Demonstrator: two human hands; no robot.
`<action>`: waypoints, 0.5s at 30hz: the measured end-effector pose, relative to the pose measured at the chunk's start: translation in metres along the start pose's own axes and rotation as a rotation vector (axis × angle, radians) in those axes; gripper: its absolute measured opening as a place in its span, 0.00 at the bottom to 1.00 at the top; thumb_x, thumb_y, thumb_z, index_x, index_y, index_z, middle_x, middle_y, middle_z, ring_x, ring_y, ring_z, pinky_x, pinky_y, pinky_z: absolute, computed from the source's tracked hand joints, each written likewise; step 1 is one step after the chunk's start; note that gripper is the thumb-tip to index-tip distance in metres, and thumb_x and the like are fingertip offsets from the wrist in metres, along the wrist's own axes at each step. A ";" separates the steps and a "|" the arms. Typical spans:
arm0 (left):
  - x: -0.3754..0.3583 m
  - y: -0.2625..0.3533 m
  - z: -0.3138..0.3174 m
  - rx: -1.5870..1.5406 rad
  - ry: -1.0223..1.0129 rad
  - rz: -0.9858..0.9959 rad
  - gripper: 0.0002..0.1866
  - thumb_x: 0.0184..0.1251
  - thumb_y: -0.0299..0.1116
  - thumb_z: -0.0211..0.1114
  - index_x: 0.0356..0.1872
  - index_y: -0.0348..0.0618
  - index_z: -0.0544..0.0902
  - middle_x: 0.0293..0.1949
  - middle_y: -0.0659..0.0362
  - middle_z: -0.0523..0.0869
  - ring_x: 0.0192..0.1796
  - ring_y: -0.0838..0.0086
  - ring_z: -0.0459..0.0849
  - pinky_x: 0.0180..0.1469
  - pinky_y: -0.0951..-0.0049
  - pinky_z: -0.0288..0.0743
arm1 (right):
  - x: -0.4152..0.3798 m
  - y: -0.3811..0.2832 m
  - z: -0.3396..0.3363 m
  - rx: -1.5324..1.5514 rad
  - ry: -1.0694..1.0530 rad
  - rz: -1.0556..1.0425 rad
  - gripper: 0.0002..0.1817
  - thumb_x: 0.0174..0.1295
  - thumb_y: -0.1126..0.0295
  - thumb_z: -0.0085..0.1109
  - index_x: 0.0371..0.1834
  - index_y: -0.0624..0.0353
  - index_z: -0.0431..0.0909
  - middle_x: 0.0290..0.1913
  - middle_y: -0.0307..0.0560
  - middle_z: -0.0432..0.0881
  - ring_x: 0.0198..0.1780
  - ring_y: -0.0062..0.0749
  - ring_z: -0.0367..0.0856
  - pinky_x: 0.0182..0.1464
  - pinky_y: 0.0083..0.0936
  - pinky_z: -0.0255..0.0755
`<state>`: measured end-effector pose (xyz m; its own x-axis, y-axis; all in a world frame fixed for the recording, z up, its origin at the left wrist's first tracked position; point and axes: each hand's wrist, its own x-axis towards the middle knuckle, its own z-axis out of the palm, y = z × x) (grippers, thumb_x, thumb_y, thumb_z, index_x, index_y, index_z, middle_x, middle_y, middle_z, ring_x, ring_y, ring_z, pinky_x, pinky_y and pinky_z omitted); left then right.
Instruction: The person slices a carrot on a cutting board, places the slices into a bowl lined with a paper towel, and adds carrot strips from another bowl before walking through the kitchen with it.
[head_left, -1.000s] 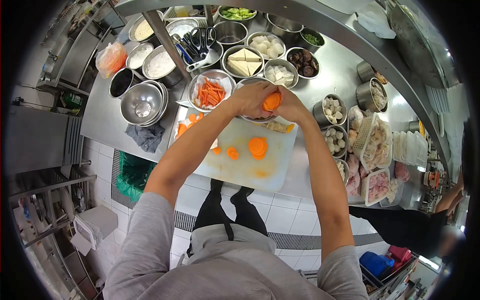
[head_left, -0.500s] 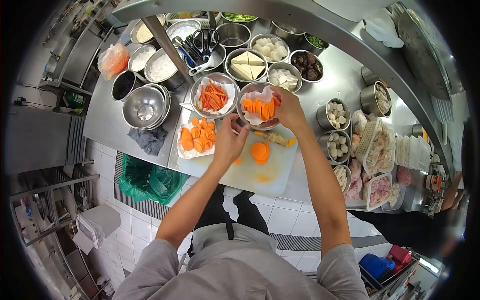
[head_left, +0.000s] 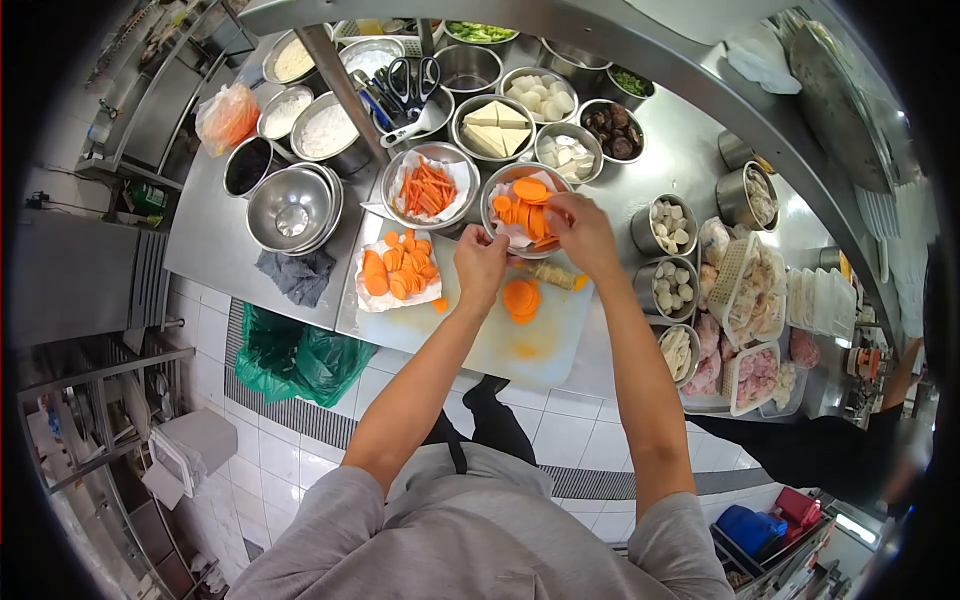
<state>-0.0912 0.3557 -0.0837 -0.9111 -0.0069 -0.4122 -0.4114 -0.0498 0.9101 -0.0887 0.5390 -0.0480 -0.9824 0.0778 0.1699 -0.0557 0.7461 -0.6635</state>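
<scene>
- Room: commercial kitchen, white-tiled floor (head_left: 590, 420) with a drain grate; a green bin liner (head_left: 290, 355) hangs beside the steel surface (head_left: 215, 235).
- Surface: crowded with steel bowls and tubs; a white cutting board (head_left: 490, 345) lies at its near edge.
- Bowl of carrot slices (head_left: 522, 212) stands touching the board's far edge.
- Right hand (head_left: 582, 232) reaches into it, fingers pinched on slices.
- Left hand (head_left: 480, 262) hovers over the board, fingers loosely curled; contents cannot be told.
- A stack of carrot rounds (head_left: 518, 297) lies on the board.

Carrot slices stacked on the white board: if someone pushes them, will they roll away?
Probably not. The carrot slices lie flat in a small stack, so they would likely slide or topple apart on the cutting board. They look thin, light and stiff, perhaps slightly slippery.
</scene>
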 end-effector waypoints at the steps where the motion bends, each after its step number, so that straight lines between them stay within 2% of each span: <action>1: -0.001 0.005 0.003 -0.096 -0.026 -0.050 0.07 0.66 0.23 0.64 0.35 0.36 0.73 0.34 0.55 0.84 0.33 0.72 0.88 0.34 0.73 0.89 | -0.003 -0.003 0.003 0.045 0.034 -0.061 0.13 0.62 0.70 0.67 0.49 0.59 0.85 0.52 0.48 0.87 0.55 0.50 0.82 0.60 0.39 0.76; 5: -0.017 0.015 -0.008 -0.277 -0.110 -0.122 0.05 0.65 0.21 0.63 0.35 0.36 0.74 0.31 0.57 0.83 0.31 0.73 0.88 0.34 0.74 0.89 | -0.016 -0.023 -0.015 0.101 0.061 -0.155 0.13 0.62 0.69 0.67 0.50 0.59 0.85 0.52 0.48 0.87 0.56 0.50 0.82 0.59 0.39 0.76; 8: -0.031 0.031 -0.014 -0.282 -0.097 -0.028 0.05 0.65 0.21 0.63 0.36 0.35 0.74 0.31 0.56 0.84 0.30 0.73 0.88 0.33 0.75 0.89 | -0.032 -0.049 -0.042 0.011 0.169 -0.208 0.14 0.64 0.70 0.66 0.51 0.60 0.86 0.53 0.50 0.87 0.53 0.46 0.84 0.56 0.36 0.77; 10: -0.048 0.036 -0.019 -0.194 -0.168 -0.034 0.05 0.65 0.21 0.63 0.38 0.35 0.75 0.31 0.56 0.85 0.30 0.73 0.88 0.33 0.75 0.88 | -0.049 -0.052 -0.047 -0.351 0.137 -0.239 0.13 0.61 0.70 0.68 0.49 0.59 0.86 0.51 0.49 0.88 0.53 0.43 0.84 0.61 0.39 0.72; 11: -0.053 0.035 -0.022 -0.190 -0.174 -0.025 0.05 0.65 0.21 0.63 0.38 0.35 0.75 0.31 0.56 0.85 0.30 0.73 0.88 0.33 0.75 0.88 | -0.057 -0.050 -0.050 -0.351 0.150 -0.239 0.13 0.61 0.70 0.68 0.49 0.59 0.86 0.51 0.49 0.88 0.53 0.43 0.84 0.61 0.39 0.72; 13: -0.064 0.023 -0.026 -0.038 -0.216 -0.012 0.05 0.65 0.21 0.63 0.38 0.34 0.76 0.31 0.55 0.86 0.30 0.74 0.88 0.34 0.75 0.88 | -0.071 -0.043 -0.051 -0.159 0.108 -0.105 0.12 0.60 0.71 0.68 0.47 0.59 0.87 0.49 0.47 0.88 0.51 0.39 0.85 0.59 0.39 0.70; 15: -0.078 0.011 -0.025 -0.092 -0.247 -0.031 0.04 0.65 0.20 0.63 0.38 0.34 0.76 0.31 0.55 0.86 0.30 0.74 0.88 0.33 0.76 0.88 | -0.089 -0.046 -0.050 -0.191 0.120 -0.143 0.11 0.60 0.72 0.68 0.46 0.58 0.87 0.47 0.46 0.89 0.50 0.39 0.86 0.57 0.38 0.70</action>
<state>-0.0245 0.3303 -0.0425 -0.8817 0.2397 -0.4064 -0.4451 -0.1368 0.8850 0.0099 0.5312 0.0037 -0.9383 0.0318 0.3444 -0.1465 0.8655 -0.4791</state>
